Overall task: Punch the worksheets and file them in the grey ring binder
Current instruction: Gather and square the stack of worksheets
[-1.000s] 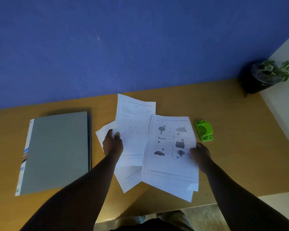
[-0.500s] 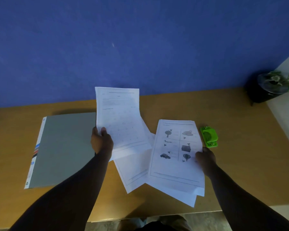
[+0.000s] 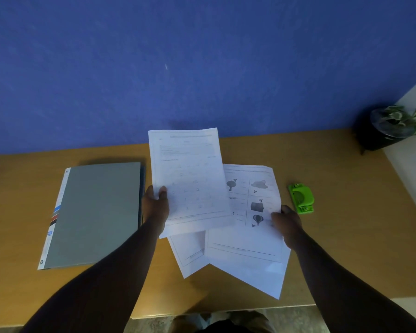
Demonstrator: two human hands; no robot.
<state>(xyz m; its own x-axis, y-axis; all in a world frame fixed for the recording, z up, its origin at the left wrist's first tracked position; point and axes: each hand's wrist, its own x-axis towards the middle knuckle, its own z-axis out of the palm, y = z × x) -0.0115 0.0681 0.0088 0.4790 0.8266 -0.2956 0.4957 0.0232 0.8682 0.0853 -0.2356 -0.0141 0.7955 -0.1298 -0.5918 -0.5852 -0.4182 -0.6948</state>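
My left hand [image 3: 155, 205] pinches the left edge of a white worksheet [image 3: 190, 179] and holds it lifted above the desk. My right hand [image 3: 286, 221] grips the right edge of a picture worksheet [image 3: 252, 212] showing a tree, cloud, house and balloon, which lies on top of further sheets. Another loose sheet [image 3: 190, 255] lies under both. The grey ring binder [image 3: 94, 212] lies closed on the left of the desk, just left of my left hand. A green hole punch [image 3: 301, 198] sits right of my right hand.
The wooden desk [image 3: 346, 236] stands against a blue wall. A potted plant in a dark pot [image 3: 389, 128] is at the back right corner, beside a white wall. The desk's front edge runs just below the papers.
My left hand has lifted its worksheet off the pile and brought it up, then back toward the picture sheet. My right hand has kept hold of the picture worksheet's right edge.
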